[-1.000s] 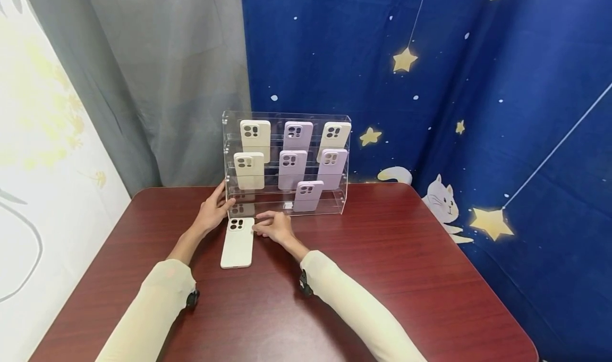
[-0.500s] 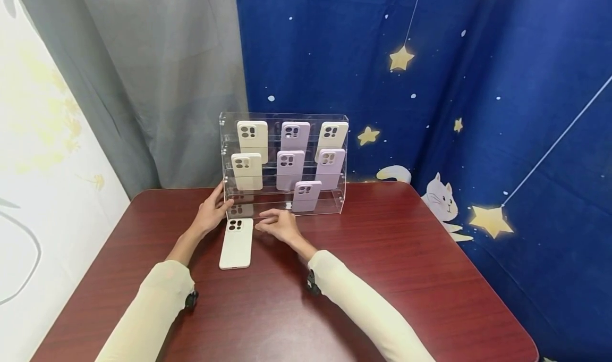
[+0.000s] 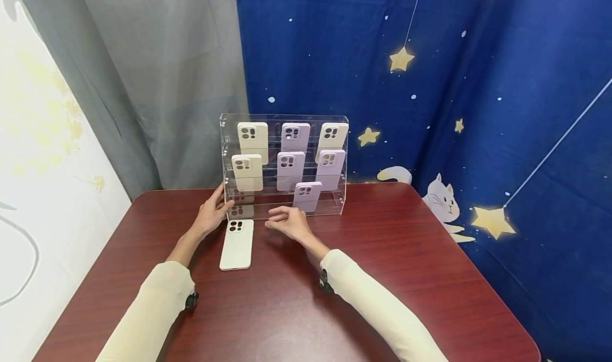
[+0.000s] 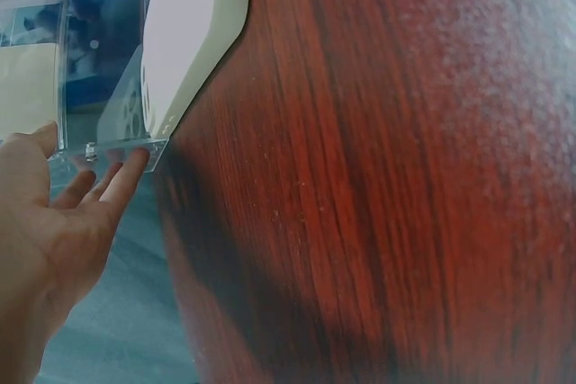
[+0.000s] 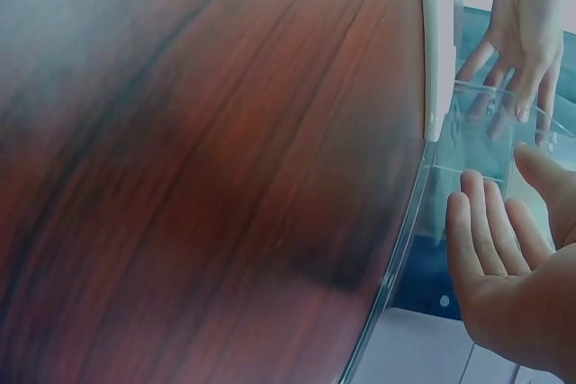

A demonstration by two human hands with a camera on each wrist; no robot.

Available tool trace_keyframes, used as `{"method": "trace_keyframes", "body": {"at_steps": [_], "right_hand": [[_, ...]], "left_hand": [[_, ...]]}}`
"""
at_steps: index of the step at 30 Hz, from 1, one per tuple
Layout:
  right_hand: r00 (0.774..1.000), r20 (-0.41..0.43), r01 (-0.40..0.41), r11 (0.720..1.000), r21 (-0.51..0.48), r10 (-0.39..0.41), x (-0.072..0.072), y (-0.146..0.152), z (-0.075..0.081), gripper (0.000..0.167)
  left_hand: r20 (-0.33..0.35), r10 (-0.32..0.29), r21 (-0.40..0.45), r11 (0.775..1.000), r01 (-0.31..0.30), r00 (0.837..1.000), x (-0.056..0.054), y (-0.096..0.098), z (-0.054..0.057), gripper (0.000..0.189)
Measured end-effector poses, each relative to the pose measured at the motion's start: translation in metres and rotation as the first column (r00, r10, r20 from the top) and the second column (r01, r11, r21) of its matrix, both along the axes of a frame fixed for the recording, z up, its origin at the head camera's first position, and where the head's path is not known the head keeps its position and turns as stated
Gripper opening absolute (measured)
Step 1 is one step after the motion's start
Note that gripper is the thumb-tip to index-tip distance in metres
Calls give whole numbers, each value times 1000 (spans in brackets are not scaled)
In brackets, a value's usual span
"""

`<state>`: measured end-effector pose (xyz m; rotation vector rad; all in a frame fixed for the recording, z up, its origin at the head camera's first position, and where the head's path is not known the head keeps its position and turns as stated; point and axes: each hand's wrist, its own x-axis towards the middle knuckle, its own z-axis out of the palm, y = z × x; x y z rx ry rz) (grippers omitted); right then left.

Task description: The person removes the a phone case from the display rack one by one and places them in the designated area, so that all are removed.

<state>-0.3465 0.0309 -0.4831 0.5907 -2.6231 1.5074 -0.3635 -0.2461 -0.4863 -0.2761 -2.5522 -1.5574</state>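
A clear acrylic tiered display stand [image 3: 270, 201] stands at the back of the table, holding several cream and lilac phone cases. My left hand [image 3: 210, 213] rests against its left side wall; in the left wrist view its fingers [image 4: 126, 184] lie fairly straight along the clear panel. In front of the stand's left corner a cream phone case [image 3: 236, 247] lies on the table, camera cutouts toward the stand. My right hand [image 3: 292, 224] hovers before the lowest tier, fingers loosely bent and holding nothing, to the right of that case and just below a lilac case [image 3: 306, 194].
The stand's upper tiers carry cream cases, such as the top left one [image 3: 252, 139], and lilac cases, such as the middle one [image 3: 290, 168]. A reddish-brown wooden table [image 3: 406, 277] lies beneath. A grey curtain [image 3: 177, 85] and a blue star-patterned curtain [image 3: 334, 59] hang behind.
My right hand has drawn away to the right from the cream case's upper right edge. The left hand stays at the stand's side, and the case lies where it was.
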Motion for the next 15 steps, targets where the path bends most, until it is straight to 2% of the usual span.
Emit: {"method": "trace_keyframes", "body": {"at_steps": [9,15], "right_hand": [[1000,10,-17,999,-28,17,-1,16,2,42],[1000,7,-15,999,-34,15,-1,23,4,38]], "left_hand": [[-4,-6,-1,1000,6,1000,0,1,0,76],[-2,0,-6,1000,0,1000,0,0,0,77]]}}
